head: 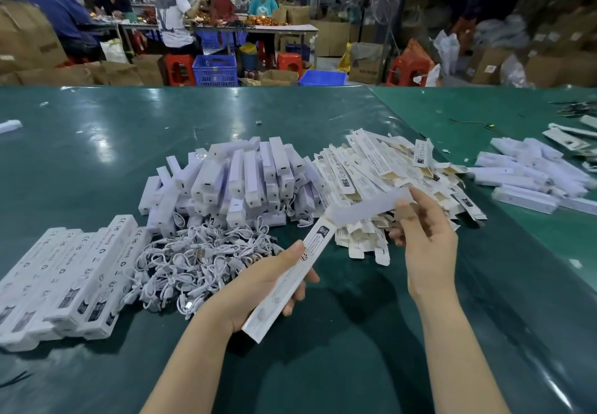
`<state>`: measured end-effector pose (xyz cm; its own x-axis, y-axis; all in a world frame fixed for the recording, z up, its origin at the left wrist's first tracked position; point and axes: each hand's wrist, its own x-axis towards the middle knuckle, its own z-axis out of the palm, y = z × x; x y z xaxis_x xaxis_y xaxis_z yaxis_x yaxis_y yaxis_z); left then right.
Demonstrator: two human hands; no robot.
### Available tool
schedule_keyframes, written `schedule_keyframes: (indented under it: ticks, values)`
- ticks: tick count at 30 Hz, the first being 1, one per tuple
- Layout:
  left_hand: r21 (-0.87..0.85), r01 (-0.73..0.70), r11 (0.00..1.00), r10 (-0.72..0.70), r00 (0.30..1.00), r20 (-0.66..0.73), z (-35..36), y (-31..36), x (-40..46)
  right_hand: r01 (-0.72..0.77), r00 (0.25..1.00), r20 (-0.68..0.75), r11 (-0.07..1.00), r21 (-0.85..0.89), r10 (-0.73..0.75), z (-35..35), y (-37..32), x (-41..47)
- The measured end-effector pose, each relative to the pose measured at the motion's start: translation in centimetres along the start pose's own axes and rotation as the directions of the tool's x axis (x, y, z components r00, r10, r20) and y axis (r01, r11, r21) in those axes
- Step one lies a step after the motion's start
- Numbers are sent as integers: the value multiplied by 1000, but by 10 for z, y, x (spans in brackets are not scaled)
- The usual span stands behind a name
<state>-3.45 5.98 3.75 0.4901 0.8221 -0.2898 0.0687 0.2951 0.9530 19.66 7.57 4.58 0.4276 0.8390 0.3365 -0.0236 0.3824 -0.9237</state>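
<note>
My left hand [258, 287] grips a long white printed carton [290, 278] near its middle, tilted up to the right. From the carton's top end a flat white strip [368, 205] sticks out. My right hand [426, 239] pinches the far end of that strip between thumb and fingers. Both hands hover above the green table [355, 333].
A heap of white power banks [239, 181] lies behind a tangle of short white cables [193, 265]. Flat unfolded cartons [387, 174] pile up at centre right. Closed cartons [64, 278] lie at the left, more boxes [533, 178] at far right. People sit at distant tables.
</note>
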Motion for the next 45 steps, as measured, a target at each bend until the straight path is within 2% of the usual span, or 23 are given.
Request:
schedule_keyframes:
  ticks: [3, 6, 9, 11, 13, 16, 21, 26, 30, 32, 34, 35, 36, 37, 38, 39, 41, 42, 45]
  values:
    - [47, 27, 999, -29, 999, 39, 2, 1, -1, -42, 997, 69, 999, -22, 43, -4, 3, 3]
    - [113, 53, 992, -59, 997, 47, 6, 0, 1, -54, 974, 211, 992, -113, 77, -3, 6, 3]
    - [132, 49, 990, -50, 999, 8, 9, 0, 2, 16, 920, 382, 970, -244, 81, 12, 9, -9]
    - [75, 45, 996, -42, 998, -42, 9, 0, 4, 61, 895, 436, 940, -336, 98, 24, 12, -17]
    - [35, 42, 998, -40, 997, -61, 7, 1, 4, 67, 895, 430, 917, -394, 119, 31, 15, -22]
    - [63, 46, 997, -43, 998, -54, 8, 0, 4, 75, 904, 411, 903, -423, 118, 33, 13, -24]
    - [41, 27, 999, -25, 998, -59, 8, -2, 6, -58, 935, 308, 935, -349, 173, 42, 8, -30]
    - [43, 17, 999, -15, 999, -51, 8, -4, 6, -61, 909, 376, 951, -303, 178, 48, 10, -34]
    - [33, 1, 999, 0, 999, -53, 8, -7, 9, -34, 934, 328, 951, -307, 139, 47, 11, -33]
    - [4, -23, 1000, 23, 999, -44, 6, -8, 10, -81, 961, 239, 970, -228, 137, 48, 11, -34]
    - [-55, -70, 996, 69, 998, -13, 4, -9, 12, -190, 965, 163, 977, -100, 205, 48, 16, -33]
    - [-119, -94, 988, 96, 995, 9, 3, -10, 13, -250, 950, 174, 965, -75, 260, 49, 15, -34]
    - [-202, -116, 972, 126, 991, 37, 2, -10, 15, -266, 933, 216, 956, -120, 287, 51, 16, -35]
    - [-282, -134, 950, 158, 985, 64, 1, -10, 17, -220, 916, 284, 947, -232, 283, 52, 17, -37]
    - [-342, -149, 928, 189, 978, 86, 0, -10, 19, -97, 891, 377, 917, -387, 253, 55, 21, -40]
    - [-380, -157, 912, 210, 972, 104, 0, -9, 20, 81, 849, 481, 845, -529, 220, 58, 27, -42]
    - [-410, -164, 897, 232, 965, 122, 0, -8, 21, 387, 756, 623, 633, -671, 198, 67, 41, -48]
    - [-411, -172, 895, 238, 964, 116, 0, -8, 20, 439, 748, 634, 570, -694, 196, 70, 46, -51]
    - [-439, -203, 875, 252, 966, 56, -3, -6, 15, 464, 764, 632, 572, -676, 128, 76, 48, -53]
